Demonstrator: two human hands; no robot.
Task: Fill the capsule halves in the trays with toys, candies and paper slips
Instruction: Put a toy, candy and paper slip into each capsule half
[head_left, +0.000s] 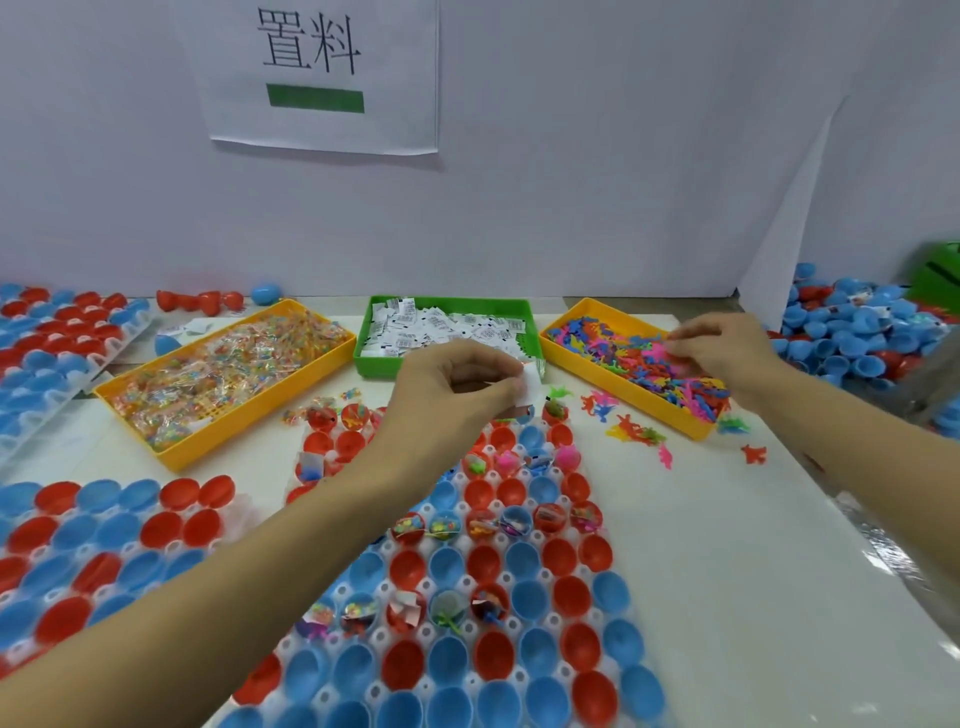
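- The left hand (457, 379) pinches a white paper slip (530, 388) with curled fingers, just in front of the green tray (363, 358) of slips.
- The right hand (722, 348) reaches into the yellow tray (623, 387) of small toys, fingers pinched on a pink toy (655, 352).
- Red and blue capsule halves sit in the clear tray (483, 566) on the worktop (727, 545); some hold toys, candies and slips.
- Another yellow tray (171, 447) holds candies.

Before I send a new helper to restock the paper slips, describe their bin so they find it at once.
Look along the back wall under the posted paper sign, where three shallow bins sit in a row. The middle one is the slip bin, just beyond the left hand. It alone is green and holds white printed slips; both neighbours are yellow.
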